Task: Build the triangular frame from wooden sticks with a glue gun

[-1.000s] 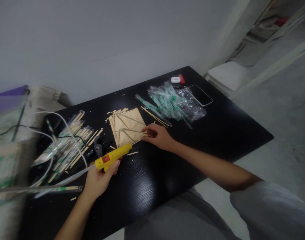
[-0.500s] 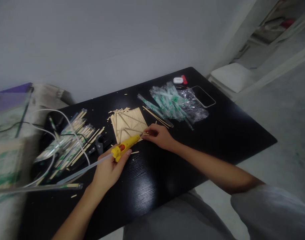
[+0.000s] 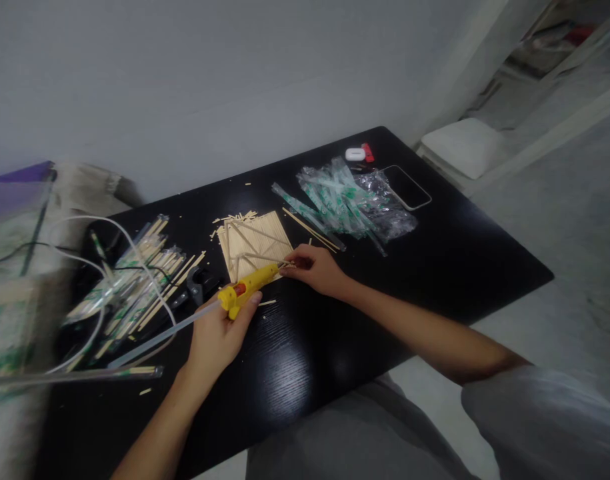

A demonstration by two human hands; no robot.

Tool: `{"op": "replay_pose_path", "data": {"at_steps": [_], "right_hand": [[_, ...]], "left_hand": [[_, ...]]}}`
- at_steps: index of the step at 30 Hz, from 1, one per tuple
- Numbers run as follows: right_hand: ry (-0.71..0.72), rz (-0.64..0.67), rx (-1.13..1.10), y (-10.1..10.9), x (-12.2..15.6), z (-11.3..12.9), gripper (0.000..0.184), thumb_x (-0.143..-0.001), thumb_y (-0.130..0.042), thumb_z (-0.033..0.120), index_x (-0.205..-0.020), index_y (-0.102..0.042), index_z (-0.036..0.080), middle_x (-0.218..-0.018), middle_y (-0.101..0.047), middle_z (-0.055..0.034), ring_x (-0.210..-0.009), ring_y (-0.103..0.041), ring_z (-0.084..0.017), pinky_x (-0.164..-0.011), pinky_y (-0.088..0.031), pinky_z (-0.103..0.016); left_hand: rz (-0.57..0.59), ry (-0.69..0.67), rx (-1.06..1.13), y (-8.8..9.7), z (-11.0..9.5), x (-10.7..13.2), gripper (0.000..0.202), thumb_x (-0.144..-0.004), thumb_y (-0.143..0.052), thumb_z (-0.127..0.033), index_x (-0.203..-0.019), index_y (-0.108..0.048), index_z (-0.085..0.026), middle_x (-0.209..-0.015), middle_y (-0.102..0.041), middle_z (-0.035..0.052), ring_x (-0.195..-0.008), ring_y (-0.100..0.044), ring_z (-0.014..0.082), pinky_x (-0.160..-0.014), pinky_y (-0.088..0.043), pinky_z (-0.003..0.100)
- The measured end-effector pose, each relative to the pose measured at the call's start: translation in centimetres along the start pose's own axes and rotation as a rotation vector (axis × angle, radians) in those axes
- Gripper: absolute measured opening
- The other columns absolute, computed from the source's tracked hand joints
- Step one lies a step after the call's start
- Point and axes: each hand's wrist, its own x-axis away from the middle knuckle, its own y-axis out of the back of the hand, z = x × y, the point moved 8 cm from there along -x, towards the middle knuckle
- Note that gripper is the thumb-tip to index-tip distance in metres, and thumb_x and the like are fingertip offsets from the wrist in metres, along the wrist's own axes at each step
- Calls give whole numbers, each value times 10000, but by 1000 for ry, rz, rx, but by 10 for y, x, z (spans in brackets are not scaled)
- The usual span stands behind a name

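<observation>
My left hand [image 3: 222,333] is wrapped round a yellow hot glue gun [image 3: 249,285], with a long glue stick [image 3: 169,331] sticking out of its back. The gun's nozzle points right, close to the fingertips of my right hand [image 3: 317,270]. Those fingers are pinched at the near right corner of a flat panel of side-by-side wooden sticks [image 3: 265,233], on the end of a thin stick [image 3: 267,259]. Several sticks form a zigzag frame on the panel. Whether the nozzle touches the wood I cannot tell.
Wrapped chopsticks [image 3: 135,300] and black pliers-like cutters [image 3: 197,287] lie left, with a white cable [image 3: 135,250] looping over them. Torn plastic wrappers [image 3: 335,197], a phone [image 3: 409,187] and a white earbud case [image 3: 355,155] are at the back right. Short stick offcuts [image 3: 235,218] edge the panel.
The view has shifted slightly, so the table things appear a little further up and left. Both hands keep their holds, with the glue gun still at the panel's near right corner.
</observation>
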Motion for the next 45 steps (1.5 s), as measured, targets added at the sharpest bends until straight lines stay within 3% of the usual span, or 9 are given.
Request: {"op": "replay_pose_path", "data": {"at_steps": [9,23,36,45], "right_hand": [[-6,7,32,0,0,2,329,-779,-810,489,-854,-756,173,-728,-583,8,-651,-497,-118,-600,-375,-253],[-2,-7,28,1,1,1,377,-756,-818,526,-856,-748,169,-726,-575,14,-648,-495,-116,-606,-381,-254],[3,-30,51,1,1,3,351,-776,-805,512,-854,-747,175,-699,-558,19,-631,-483,-115,-591,-375,-254],[-1,-35,37,2,2,1,384,-757,-811,535,-859,-742,171,-711,-577,13,-644,-501,-120,-600,-389,-255]], "left_hand": [[7,39,24,-3,5,2,262,-920,-606,-393,-932,-725,-160,-873,-737,63,-789,-679,193,-701,-530,309],[11,21,28,-3,1,0,237,-927,-598,-381,-879,-725,-186,-726,-673,16,-661,-623,163,-618,-508,278],[13,24,44,-5,4,1,231,-920,-617,-369,-938,-727,-166,-865,-734,55,-750,-667,178,-695,-527,297],[26,47,28,6,18,9,245,-903,-631,-399,-864,-731,-178,-796,-725,32,-685,-653,171,-644,-532,276]]}}
